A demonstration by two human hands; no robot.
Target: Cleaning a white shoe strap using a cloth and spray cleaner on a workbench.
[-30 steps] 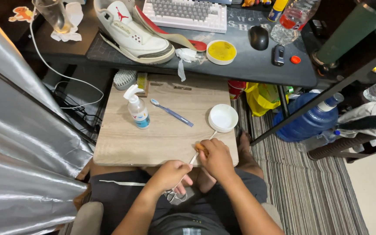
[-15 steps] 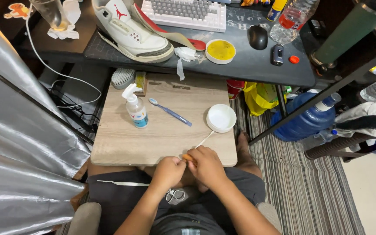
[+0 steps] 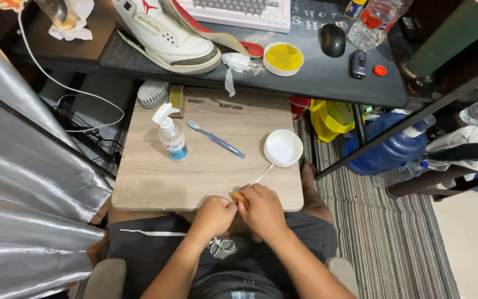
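Now, left to right along the pale wooden bench (image 3: 156, 177): the left hand (image 3: 214, 216) and right hand (image 3: 262, 211) meet at its near edge, both grips pinched together on a small orange-brown piece (image 3: 239, 197), its thin white stick (image 3: 262, 175) slanting toward the round white dish (image 3: 282, 148).

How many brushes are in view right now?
2. A blue toothbrush lies on the wooden board between the spray bottle and white bowl; a white scrub brush sits at the board's far left corner. More may be hidden.
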